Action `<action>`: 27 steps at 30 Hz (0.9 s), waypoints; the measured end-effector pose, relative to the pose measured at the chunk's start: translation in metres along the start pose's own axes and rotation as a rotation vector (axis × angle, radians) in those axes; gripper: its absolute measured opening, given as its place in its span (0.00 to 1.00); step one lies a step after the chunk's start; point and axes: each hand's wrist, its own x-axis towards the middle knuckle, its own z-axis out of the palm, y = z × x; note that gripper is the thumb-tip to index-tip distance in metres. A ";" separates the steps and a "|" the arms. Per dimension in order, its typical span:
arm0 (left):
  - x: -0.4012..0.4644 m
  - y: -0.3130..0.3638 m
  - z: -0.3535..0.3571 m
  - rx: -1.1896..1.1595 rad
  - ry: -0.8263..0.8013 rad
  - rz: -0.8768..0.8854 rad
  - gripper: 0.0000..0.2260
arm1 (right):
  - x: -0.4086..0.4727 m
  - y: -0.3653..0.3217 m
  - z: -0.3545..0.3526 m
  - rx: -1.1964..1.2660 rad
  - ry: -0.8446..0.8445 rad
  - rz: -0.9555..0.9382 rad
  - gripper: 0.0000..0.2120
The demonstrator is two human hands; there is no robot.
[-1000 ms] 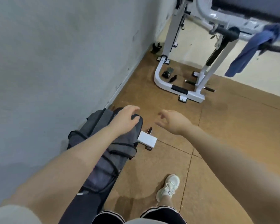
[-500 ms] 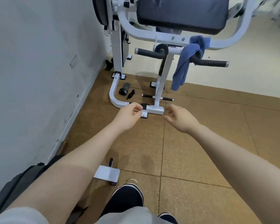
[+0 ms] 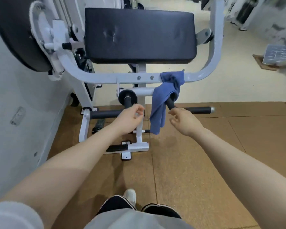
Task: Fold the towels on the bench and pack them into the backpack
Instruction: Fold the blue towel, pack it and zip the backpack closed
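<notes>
A blue towel [image 3: 162,104] hangs draped over the white frame and a black padded handle of a gym bench machine [image 3: 139,35]. My left hand [image 3: 129,119] reaches forward just left of the towel, fingers loosely curled and holding nothing. My right hand [image 3: 184,120] is stretched out just right of the towel's hanging end, fingers relaxed and apart, near the black handle [image 3: 170,103] without touching it. The backpack is out of view.
A grey wall runs along the left. The machine's white base [image 3: 135,147] and black foot bars [image 3: 104,114] stand on the brown mat floor ahead. A metal plate [image 3: 279,55] lies on the pale floor at far right. My legs and shoe [image 3: 130,196] are at the bottom.
I have moved closer to the machine; the backpack has dropped out of view. Both hands have risen and now flank the hanging towel.
</notes>
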 end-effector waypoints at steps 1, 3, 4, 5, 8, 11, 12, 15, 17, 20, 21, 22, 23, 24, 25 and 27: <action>0.023 0.003 -0.003 0.019 -0.012 0.003 0.13 | 0.017 0.004 -0.007 0.007 0.030 0.007 0.09; 0.063 0.009 -0.005 0.034 -0.031 0.005 0.13 | 0.050 0.015 -0.018 0.018 0.069 0.030 0.10; 0.082 0.011 -0.004 0.032 -0.035 0.005 0.13 | 0.066 0.023 -0.022 0.033 0.082 0.042 0.11; 0.099 0.013 -0.003 0.033 -0.033 0.006 0.13 | 0.083 0.031 -0.026 0.049 0.092 0.050 0.13; 0.148 0.022 0.002 0.036 -0.022 0.003 0.13 | 0.137 0.058 -0.039 0.107 0.114 0.056 0.18; 0.191 0.029 0.010 0.003 0.031 -0.038 0.14 | 0.197 0.080 -0.049 0.103 0.060 0.023 0.21; 0.205 0.030 0.013 -0.015 0.056 -0.060 0.14 | 0.216 0.087 -0.052 0.080 0.032 -0.007 0.23; 0.237 0.034 0.022 -0.105 0.142 -0.169 0.13 | 0.265 0.102 -0.055 -0.009 -0.067 -0.151 0.24; 0.252 0.038 0.031 -0.175 0.199 -0.254 0.12 | 0.287 0.113 -0.052 -0.079 -0.148 -0.251 0.23; 0.263 0.045 0.042 -0.155 0.234 -0.336 0.13 | 0.311 0.123 -0.043 -0.214 -0.192 -0.387 0.16; 0.264 0.046 0.045 -0.138 0.250 -0.353 0.13 | 0.317 0.124 -0.041 -0.236 -0.173 -0.419 0.13; 0.263 0.047 0.048 -0.136 0.274 -0.374 0.13 | 0.321 0.124 -0.040 -0.214 -0.154 -0.423 0.11; 0.260 0.048 0.051 -0.143 0.303 -0.397 0.13 | 0.323 0.122 -0.042 -0.138 -0.150 -0.401 0.09; 0.256 0.049 0.054 -0.149 0.335 -0.415 0.13 | 0.324 0.120 -0.044 -0.026 -0.169 -0.372 0.07; 0.252 0.050 0.057 -0.151 0.361 -0.428 0.12 | 0.323 0.117 -0.047 0.104 -0.200 -0.357 0.06; 0.243 0.051 0.062 -0.193 0.410 -0.437 0.12 | 0.320 0.105 -0.054 0.331 -0.256 -0.382 0.06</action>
